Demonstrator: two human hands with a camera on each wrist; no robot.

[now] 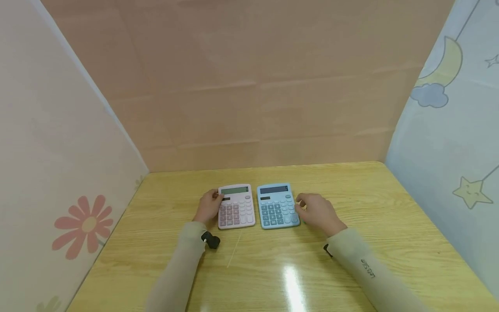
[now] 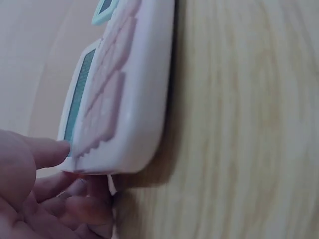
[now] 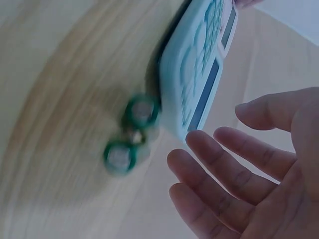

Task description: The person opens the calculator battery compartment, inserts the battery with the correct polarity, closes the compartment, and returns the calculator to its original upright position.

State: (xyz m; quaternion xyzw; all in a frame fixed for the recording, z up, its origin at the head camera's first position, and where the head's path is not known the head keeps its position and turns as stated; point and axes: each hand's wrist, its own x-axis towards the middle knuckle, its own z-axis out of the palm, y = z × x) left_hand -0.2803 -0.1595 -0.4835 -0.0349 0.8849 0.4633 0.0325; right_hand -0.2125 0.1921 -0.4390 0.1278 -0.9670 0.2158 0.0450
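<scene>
A pink calculator lies face up, its screen at the far end. My left hand grips its left edge; in the left wrist view the thumb lies on top by the screen, with curled fingers at the side below. To the right, a blue calculator also lies face up. Beside its right edge is my right hand, fingers spread and slightly bent, holding nothing in the right wrist view. Two green cylinders with silvery ends, like batteries, lie against the blue calculator's side, mostly hidden by the hand from the head view.
The wood-grain table is bounded by a brown paper-like back wall. Printed side panels stand left and right. A black strap piece shows at the left cuff.
</scene>
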